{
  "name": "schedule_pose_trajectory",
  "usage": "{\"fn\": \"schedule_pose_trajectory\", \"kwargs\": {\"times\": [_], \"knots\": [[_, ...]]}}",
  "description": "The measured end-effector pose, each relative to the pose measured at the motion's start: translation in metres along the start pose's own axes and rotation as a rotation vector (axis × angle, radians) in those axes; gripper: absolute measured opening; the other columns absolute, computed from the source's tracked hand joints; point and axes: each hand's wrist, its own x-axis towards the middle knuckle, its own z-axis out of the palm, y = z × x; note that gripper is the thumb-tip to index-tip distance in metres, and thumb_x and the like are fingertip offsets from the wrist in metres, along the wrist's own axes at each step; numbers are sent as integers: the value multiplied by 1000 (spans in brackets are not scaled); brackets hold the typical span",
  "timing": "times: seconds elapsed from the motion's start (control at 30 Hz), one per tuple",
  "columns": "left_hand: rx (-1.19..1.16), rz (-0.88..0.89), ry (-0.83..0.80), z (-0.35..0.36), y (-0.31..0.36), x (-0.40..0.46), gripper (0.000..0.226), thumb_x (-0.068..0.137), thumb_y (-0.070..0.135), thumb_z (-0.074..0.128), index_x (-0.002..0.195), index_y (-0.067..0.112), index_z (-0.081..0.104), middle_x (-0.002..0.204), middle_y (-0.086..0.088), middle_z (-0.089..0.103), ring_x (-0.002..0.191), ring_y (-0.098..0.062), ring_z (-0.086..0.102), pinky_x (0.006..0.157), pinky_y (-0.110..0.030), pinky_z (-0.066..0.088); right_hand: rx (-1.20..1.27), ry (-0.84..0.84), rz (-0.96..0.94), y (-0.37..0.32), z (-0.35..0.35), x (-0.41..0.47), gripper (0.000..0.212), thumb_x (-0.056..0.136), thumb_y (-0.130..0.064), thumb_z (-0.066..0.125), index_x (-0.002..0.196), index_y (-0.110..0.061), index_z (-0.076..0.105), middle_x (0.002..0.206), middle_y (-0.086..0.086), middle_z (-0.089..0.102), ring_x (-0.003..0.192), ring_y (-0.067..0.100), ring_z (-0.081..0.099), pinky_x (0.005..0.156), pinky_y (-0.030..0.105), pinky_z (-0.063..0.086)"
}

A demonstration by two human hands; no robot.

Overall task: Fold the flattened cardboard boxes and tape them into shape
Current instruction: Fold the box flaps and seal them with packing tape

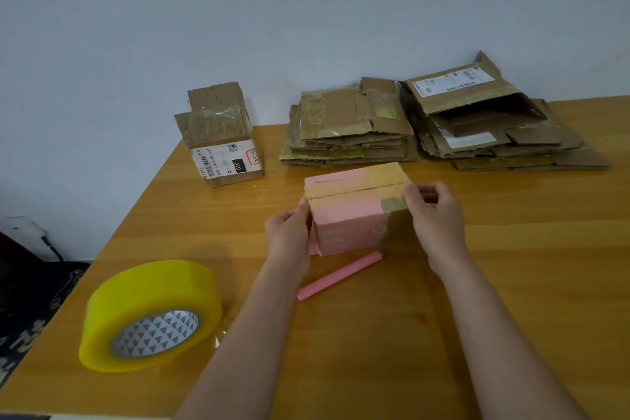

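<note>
Head-worn, wide-angle; looks forward and down across the worktop (pixel 409 317) toward the wall (pixel 272 10), close above both forearms.

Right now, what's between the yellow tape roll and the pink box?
In the head view, the pink utility knife lies on the wooden table between the yellow tape roll and the pink box. The left hand's forearm also crosses that stretch.

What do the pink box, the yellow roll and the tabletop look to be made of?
Pink box: cardboard with a matte pink printed face, going by its folded flaps and brown right side.
Yellow roll: glossy translucent plastic tape on a printed core, probably card.
Tabletop: wood or wood-look laminate; grain lines, slight sheen.
</note>
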Motion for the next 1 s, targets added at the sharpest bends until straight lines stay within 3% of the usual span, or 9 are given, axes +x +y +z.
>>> {"fn": "schedule_pose_trajectory", "kwargs": {"times": [0.17, 0.23, 0.3, 0.37, 0.47, 0.57, 0.7, 0.9, 1.0], "knots": [[67, 30, 187, 5, 2, -1, 21, 90, 26, 68, 97, 9, 57, 98, -8, 67, 92, -22, 66, 67, -31, 54, 13, 22, -4, -1, 2, -4, 30, 96, -42, 56, 121, -25, 52, 98, -12, 53, 86, 4, 52, 69, 31, 51], [45, 36, 245, 6, 6, -2, 25, 86, 20, 74, 96, 12, 52, 99, -8, 65, 93, -22, 65, 68, -29, 53, 30, 15, -7, -1, 2, -6, 30, 96, -43, 55, 121, -26, 53, 98, -13, 53, 86, 3, 51, 67, 29, 49], [4, -23, 250, 3, 6, 3, 45, 78, 8, 80, 109, 11, 47, 105, -13, 64, 93, -24, 66, 72, -32, 57, 58, 0, 7, -1, 0, -8, 29, 96, -44, 55, 118, -25, 55, 97, -13, 53, 85, 2, 51, 64, 26, 46], [62, -20, 255, -2, -1, 1, 38, 79, 1, 77, 105, 15, 52, 105, -11, 64, 90, -20, 66, 72, -31, 58, 66, -19, 9, -2, -1, -9, 29, 96, -45, 55, 114, -23, 56, 97, -13, 54, 85, 1, 51, 63, 23, 43], [186, 245, 296, -2, -4, -14, 27, 92, 2, 62, 107, 23, 61, 112, 2, 64, 94, -9, 60, 72, -20, 50, 65, -33, 10, -4, -3, -11, 26, 96, -44, 55, 112, -24, 56, 95, -14, 54, 84, 1, 50, 62, 22, 42], [261, 519, 74, 6, -2, -26, 36, 101, 14, 50, 136, 20, 55, 133, 7, 59, 111, -6, 55, 87, -18, 49, 33, -41, -18, -1, -5, -10, 26, 96, -46, 54, 111, -25, 55, 96, -16, 54, 85, -1, 50, 64, 22, 43], [458, 606, -48, 12, -5, -23, 43, 105, 15, 41, 148, 16, 38, 156, 5, 34, 137, -10, 40, 106, -23, 43, -17, -61, -44, 0, -5, -8, 27, 96, -48, 52, 109, -25, 55, 98, -19, 53, 87, -1, 51, 67, 24, 46], [519, 495, -60, 8, -1, -11, 49, 104, 13, 39, 152, 18, 30, 150, 7, 43, 131, -25, 48, 107, -44, 45, -10, -66, -69, 3, -6, -6, 30, 99, -49, 46, 95, -22, 58, 94, -6, 59, 87, 8, 56, 65, 26, 42], [581, 406, -67, 10, 6, -7, 31, 101, 7, 39, 128, 15, 52, 124, 0, 59, 111, -24, 59, 92, -42, 53, -73, -77, -37, -3, -9, -4, 35, 102, -47, 39, 96, -18, 58, 91, 2, 59, 80, 10, 54, 64, 32, 45]]}}
